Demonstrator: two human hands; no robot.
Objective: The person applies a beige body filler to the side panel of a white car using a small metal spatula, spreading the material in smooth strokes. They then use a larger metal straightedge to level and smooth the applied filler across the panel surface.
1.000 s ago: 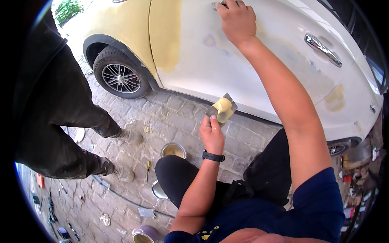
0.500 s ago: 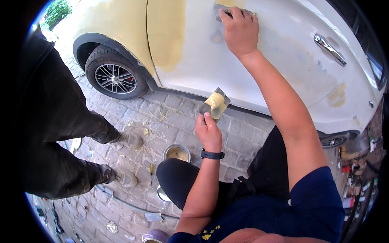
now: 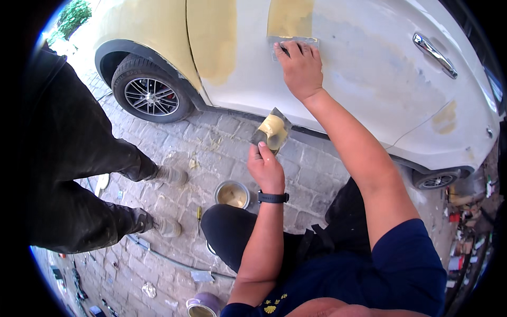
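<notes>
I press a flat spreader (image 3: pixel 273 53) against the white car door (image 3: pixel 359 98) with my right hand (image 3: pixel 302 73), fingers closed over it, at the lower end of a fresh band of yellow filler (image 3: pixel 289 18). My left hand (image 3: pixel 265 166) grips a flat metal plate (image 3: pixel 282 119) carrying a thick yellow lump of filler, held upright-angled below the door area. Other yellow patches lie on the door and the front panel.
A person (image 3: pixel 79 137) in dark trousers stands close on my left, by the front wheel (image 3: pixel 152 96). On the paving (image 3: pixel 317 201) are an open can (image 3: pixel 231 195), a screwdriver (image 3: pixel 199 216), a hose (image 3: pixel 163 256) and a purple tub (image 3: pixel 203 305). Clutter (image 3: pixel 459 232) lies at right.
My right hand and spreader have moved down the door, with a yellow band now visible above them. My left hand holds the loaded plate slightly further left and higher in the picture.
</notes>
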